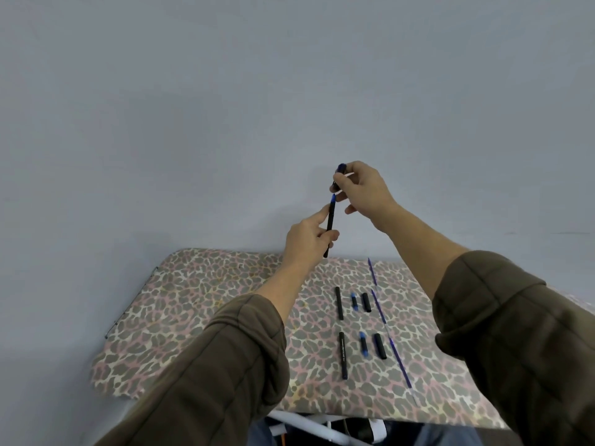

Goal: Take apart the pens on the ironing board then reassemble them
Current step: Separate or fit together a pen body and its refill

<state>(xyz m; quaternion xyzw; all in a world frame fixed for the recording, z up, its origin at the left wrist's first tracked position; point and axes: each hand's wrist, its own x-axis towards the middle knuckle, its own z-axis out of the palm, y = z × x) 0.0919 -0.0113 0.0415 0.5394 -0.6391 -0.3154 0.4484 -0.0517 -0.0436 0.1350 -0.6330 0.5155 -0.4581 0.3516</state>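
Last pen parted above the ironing board (pixel 193 317)

The left hand (pixel 309 239) pinches the barrel (pixel 330 226) and the right hand (pixel 363 191) pinches its cap (pixel 339 175), both above the board's far end. Two pens' parts (pixel 343 355) lie on the board. Stripping looks nearly done, with reassembly still ahead.

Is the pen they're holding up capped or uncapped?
Uncapped: the right hand holds the cap clear of the pen, whose blue tip shows.

1. A plain, pale grey-blue wall (pixel 225 91) fills the upper view, softly and evenly lit.
2. The ironing board (pixel 199 304), in a leopard-print cover, meets that wall along its far edge.
3. White tubular legs (pixel 309 424) show beneath its near edge.
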